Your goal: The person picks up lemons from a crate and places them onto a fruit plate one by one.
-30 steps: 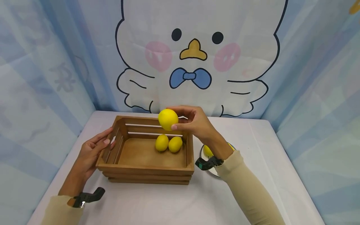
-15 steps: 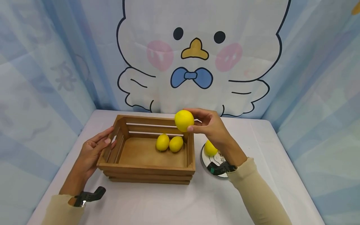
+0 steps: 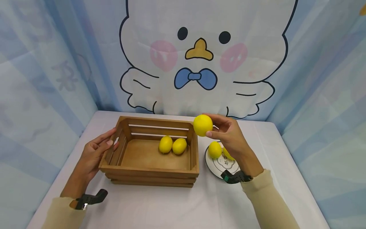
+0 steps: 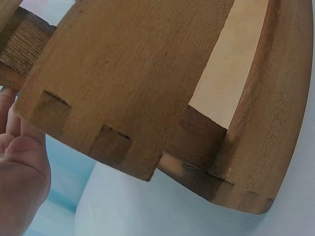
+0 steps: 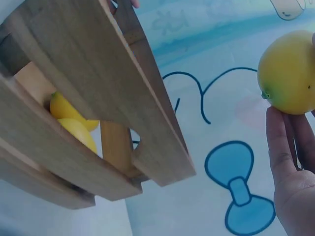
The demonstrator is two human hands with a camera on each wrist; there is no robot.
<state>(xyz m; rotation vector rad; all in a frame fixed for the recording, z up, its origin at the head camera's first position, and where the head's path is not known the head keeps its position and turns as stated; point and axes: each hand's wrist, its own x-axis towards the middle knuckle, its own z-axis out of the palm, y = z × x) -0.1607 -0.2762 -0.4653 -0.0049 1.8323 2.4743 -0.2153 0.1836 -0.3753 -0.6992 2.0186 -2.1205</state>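
Observation:
A yellow lemon (image 3: 203, 125) is pinched between the thumb and fingers of my right hand (image 3: 228, 133), raised by the crate's back right corner. In the right wrist view the same lemon (image 5: 289, 73) shows a greenish tip. My left hand (image 3: 92, 156) grips the left end of the slatted wooden crate (image 3: 148, 173), a fingertip showing at the handle slot. Two lemons, one (image 3: 165, 144) beside another (image 3: 179, 146), lie inside toward the right. On a white plate (image 3: 214, 168) right of the crate sit a lemon (image 3: 215, 149) and another (image 3: 227, 154) partly hidden by my right hand.
A white cloth (image 3: 160, 206) covers the table. Printed curtains (image 3: 197, 95) hang close behind the table and along both sides. The crate's raised right end (image 5: 98, 73) stands between its inside and the plate.
My right hand has moved right with the lemon, from over the crate to past its right end, uncovering more of the plate and its lemons. My left hand stays on the crate.

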